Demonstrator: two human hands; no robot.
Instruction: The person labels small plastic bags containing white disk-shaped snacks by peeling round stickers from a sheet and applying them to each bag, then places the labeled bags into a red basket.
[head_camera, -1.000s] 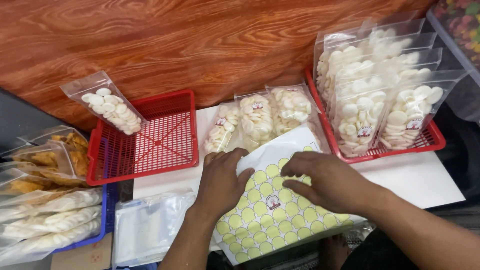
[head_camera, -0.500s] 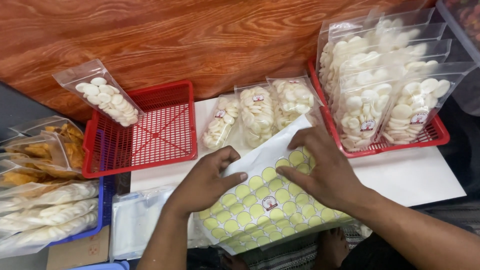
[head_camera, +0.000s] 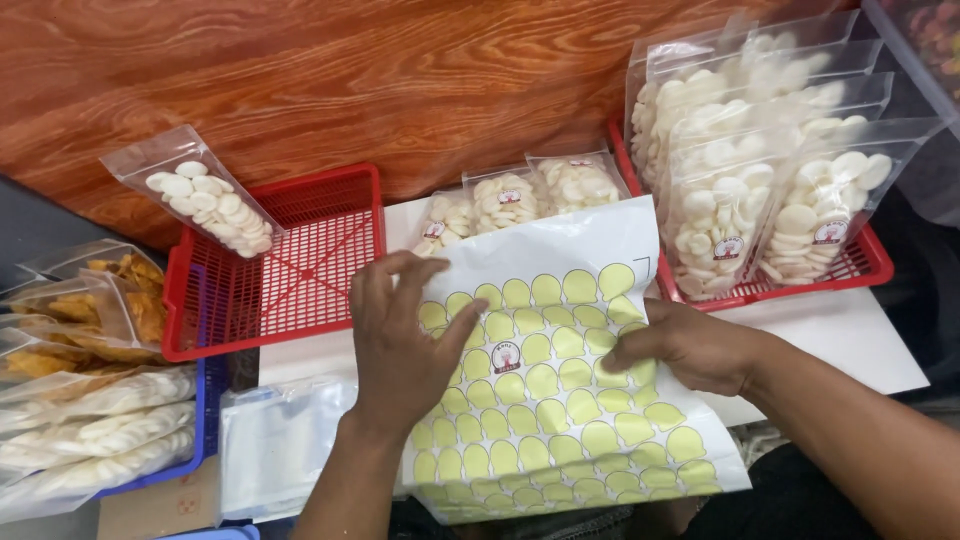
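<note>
On the white worktop (head_camera: 840, 335), both hands, left (head_camera: 400, 345) and right (head_camera: 690, 345), grip a white sticker sheet of yellow-green circles (head_camera: 550, 370) by its edges.

Two red plastic mesh trays: a left tray (head_camera: 300, 290) and a right tray (head_camera: 865, 265). One clear pouch of white round crackers (head_camera: 200, 200) leans on the left tray's rim. Three small clear pouches of white crackers (head_camera: 505, 200) lie between the trays. One white sticker sheet with yellow-green backing circles (head_camera: 550, 390) shows, bearing a single round label (head_camera: 507, 357). Pouches in the right tray overlap; count uncertain.
</note>
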